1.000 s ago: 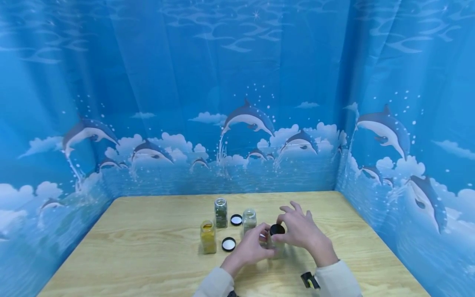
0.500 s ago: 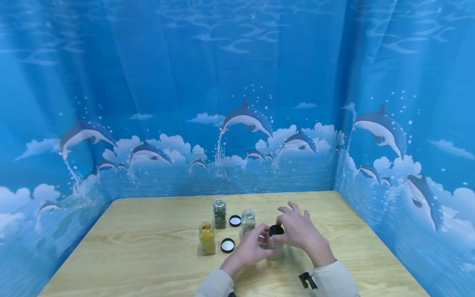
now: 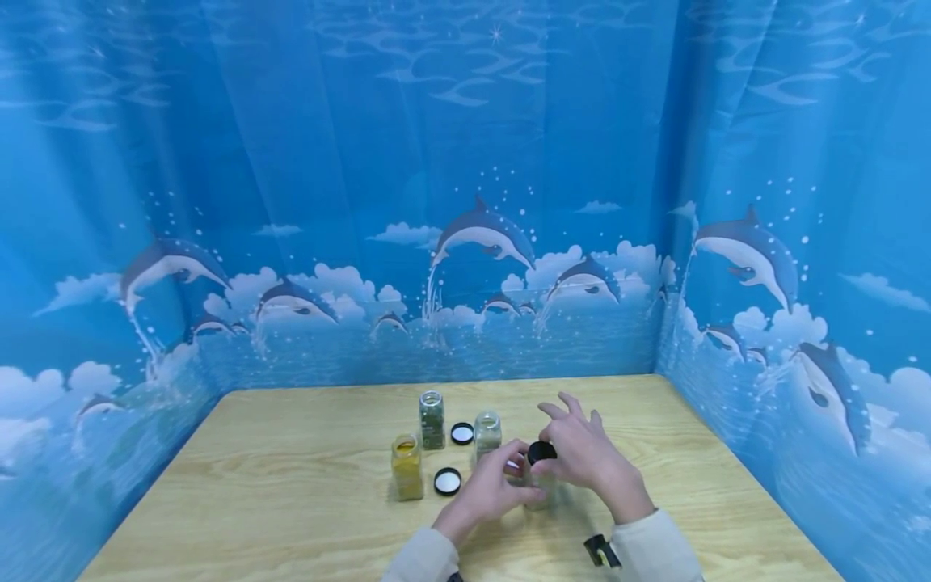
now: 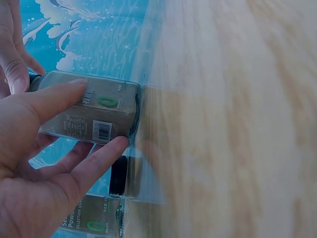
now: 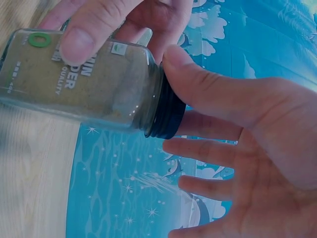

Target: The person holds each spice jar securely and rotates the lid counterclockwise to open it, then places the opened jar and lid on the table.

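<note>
A glass spice jar (image 5: 109,99) of brownish powder stands on the table in front of me. My left hand (image 3: 490,487) grips its body, thumb on one side and fingers on the other. At its mouth sits a black screw lid (image 3: 541,453), which my right hand (image 3: 592,462) pinches between thumb and forefinger. The right hand's other fingers spread away from the lid. In the right wrist view some neck threads show below the lid. Behind my left hand stands an uncapped jar (image 3: 487,430), partly hidden; a black lid (image 4: 118,176) lies near the gripped jar.
To the left stand an uncapped jar of yellow powder (image 3: 407,475) and one with green contents (image 3: 432,424). Two black lids, a nearer one (image 3: 447,482) and a farther one (image 3: 461,434), lie with pale insides up. A dolphin-print curtain (image 3: 349,242) surrounds the wooden table (image 3: 291,485).
The right hand's fingers have shifted slightly around the lid. The left hand keeps its grip on the jar, and the other jars and lids stay put.
</note>
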